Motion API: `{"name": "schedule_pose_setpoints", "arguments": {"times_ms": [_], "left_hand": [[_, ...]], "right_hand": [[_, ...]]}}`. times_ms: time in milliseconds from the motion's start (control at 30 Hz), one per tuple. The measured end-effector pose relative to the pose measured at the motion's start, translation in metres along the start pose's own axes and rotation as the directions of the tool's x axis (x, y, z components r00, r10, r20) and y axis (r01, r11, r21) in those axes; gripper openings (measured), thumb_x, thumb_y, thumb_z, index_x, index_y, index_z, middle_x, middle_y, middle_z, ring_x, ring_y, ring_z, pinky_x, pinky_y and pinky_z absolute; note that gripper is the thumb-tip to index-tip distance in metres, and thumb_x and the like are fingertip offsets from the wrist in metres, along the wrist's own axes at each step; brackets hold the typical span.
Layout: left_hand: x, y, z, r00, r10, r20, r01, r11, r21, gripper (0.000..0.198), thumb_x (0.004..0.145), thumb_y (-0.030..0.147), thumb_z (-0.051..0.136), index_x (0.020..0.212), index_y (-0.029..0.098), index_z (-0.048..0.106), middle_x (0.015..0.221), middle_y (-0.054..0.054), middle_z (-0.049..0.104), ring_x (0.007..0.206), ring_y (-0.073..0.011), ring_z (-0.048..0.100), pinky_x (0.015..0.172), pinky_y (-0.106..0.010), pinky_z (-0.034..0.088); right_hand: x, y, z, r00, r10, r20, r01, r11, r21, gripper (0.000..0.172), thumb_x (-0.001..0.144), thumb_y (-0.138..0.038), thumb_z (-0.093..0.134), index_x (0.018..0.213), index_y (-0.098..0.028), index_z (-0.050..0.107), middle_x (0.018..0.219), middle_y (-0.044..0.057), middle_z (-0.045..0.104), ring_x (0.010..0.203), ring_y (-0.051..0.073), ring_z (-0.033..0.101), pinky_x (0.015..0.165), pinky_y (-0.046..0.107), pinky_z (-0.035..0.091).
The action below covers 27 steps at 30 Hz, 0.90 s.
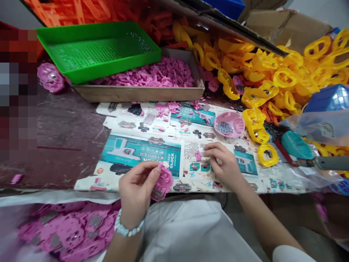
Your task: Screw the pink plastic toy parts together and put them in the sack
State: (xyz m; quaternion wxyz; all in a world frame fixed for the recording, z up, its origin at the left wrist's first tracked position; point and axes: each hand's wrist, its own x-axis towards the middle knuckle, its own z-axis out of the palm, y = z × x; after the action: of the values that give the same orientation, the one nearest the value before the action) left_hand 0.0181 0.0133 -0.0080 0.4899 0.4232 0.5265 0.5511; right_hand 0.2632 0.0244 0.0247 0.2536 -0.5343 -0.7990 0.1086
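In my left hand (pixel 140 189) I pinch a pink plastic housing part (pixel 164 182) between thumb and fingers, near the table's front edge. A greyish patch shows at its lower end. My right hand (pixel 222 163) rests on the printed cardboard (pixel 188 183) with its fingers spread. Close by its fingertips lies a small pink plastic piece (pixel 197 155); whether they touch I cannot tell. A pink bowl (pixel 239 122) of small metal screws stands beyond my right hand. Several tiny pink pieces (pixel 165 113) are scattered farther back on the cardboard.
A green tray (pixel 114 67) rests on a cardboard box (pixel 141 93) of pink parts. Yellow plastic parts (pixel 286 78) are heaped at the right, near an electric screwdriver-like tool (pixel 329 162) and a teal bowl (pixel 296 145). Pink parts (pixel 71 229) fill a bag below the table's left edge.
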Motion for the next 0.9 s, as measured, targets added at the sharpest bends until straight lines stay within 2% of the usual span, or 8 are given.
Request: {"name": "schedule_pose_setpoints", "arguments": {"times_ms": [100,200,333,433,533,767,900], "left_hand": [[0.000,0.005,0.017,0.999,0.042,0.017,-0.044,0.996,0.072,0.014,0.075,0.029,0.067,0.075,0.015,0.069,0.065,-0.002,0.069,0.056,-0.0125,0.064,0.051,-0.018,0.052],[0.000,0.009,0.031,0.999,0.020,0.025,-0.023,0.992,0.122,0.016,0.074,0.030,0.067,0.075,0.014,0.070,0.065,-0.003,0.070,0.056,-0.0139,0.065,0.050,-0.019,0.053],[0.000,0.010,0.043,0.997,-0.075,0.005,0.074,0.989,0.129,0.021,0.071,0.033,0.068,0.078,0.014,0.073,0.070,-0.005,0.073,0.060,-0.0170,0.068,0.052,-0.022,0.055],[-0.002,0.009,0.046,0.995,-0.099,0.024,0.095,0.984,0.148,0.022,0.073,0.033,0.066,0.083,0.015,0.075,0.078,-0.005,0.075,0.068,-0.0190,0.070,0.060,-0.025,0.058],[-0.006,0.010,0.046,0.997,-0.063,0.042,0.054,0.981,0.186,0.020,0.076,0.031,0.064,0.086,0.017,0.075,0.085,-0.004,0.075,0.075,-0.0192,0.071,0.068,-0.027,0.059],[-0.013,0.012,0.046,0.998,0.038,0.059,-0.053,0.962,0.268,0.019,0.081,0.028,0.061,0.091,0.021,0.075,0.088,-0.002,0.075,0.076,-0.0177,0.071,0.068,-0.025,0.058],[-0.014,0.012,0.047,0.997,0.055,0.057,-0.067,0.969,0.238,0.018,0.080,0.027,0.062,0.090,0.019,0.075,0.084,-0.003,0.075,0.071,-0.0165,0.070,0.063,-0.022,0.058]], "right_hand": [[-0.009,-0.012,0.011,0.964,0.223,-0.144,-0.238,0.966,-0.096,0.005,0.086,-0.018,0.051,0.090,-0.016,0.054,0.084,0.007,0.057,0.081,0.020,0.054,0.071,0.034,0.046],[-0.011,-0.024,0.028,0.946,0.276,-0.170,-0.299,0.945,-0.131,0.013,0.084,-0.024,0.057,0.094,-0.016,0.057,0.086,0.008,0.060,0.083,0.022,0.054,0.074,0.036,0.045],[-0.006,-0.037,0.031,0.951,0.232,-0.205,-0.241,0.970,-0.017,0.013,0.085,-0.011,0.051,0.092,-0.018,0.059,0.091,0.007,0.062,0.086,0.017,0.058,0.076,0.031,0.049],[-0.001,-0.048,0.021,0.958,0.086,-0.274,-0.059,0.993,0.106,0.018,0.082,-0.007,0.055,0.094,-0.019,0.060,0.091,0.006,0.063,0.086,0.015,0.060,0.076,0.029,0.051],[0.001,-0.056,0.016,0.958,-0.079,-0.274,0.117,0.985,0.125,0.026,0.080,-0.002,0.056,0.098,-0.020,0.060,0.092,0.007,0.064,0.085,0.016,0.059,0.074,0.030,0.052],[-0.001,-0.054,0.023,0.957,-0.116,-0.266,0.152,0.981,0.121,0.029,0.078,-0.001,0.057,0.101,-0.018,0.060,0.095,0.009,0.065,0.089,0.017,0.059,0.075,0.032,0.053],[-0.002,-0.055,0.025,0.955,-0.140,-0.263,0.167,0.982,0.086,0.032,0.077,0.000,0.057,0.104,-0.018,0.059,0.097,0.009,0.065,0.091,0.017,0.058,0.077,0.032,0.053]]}}
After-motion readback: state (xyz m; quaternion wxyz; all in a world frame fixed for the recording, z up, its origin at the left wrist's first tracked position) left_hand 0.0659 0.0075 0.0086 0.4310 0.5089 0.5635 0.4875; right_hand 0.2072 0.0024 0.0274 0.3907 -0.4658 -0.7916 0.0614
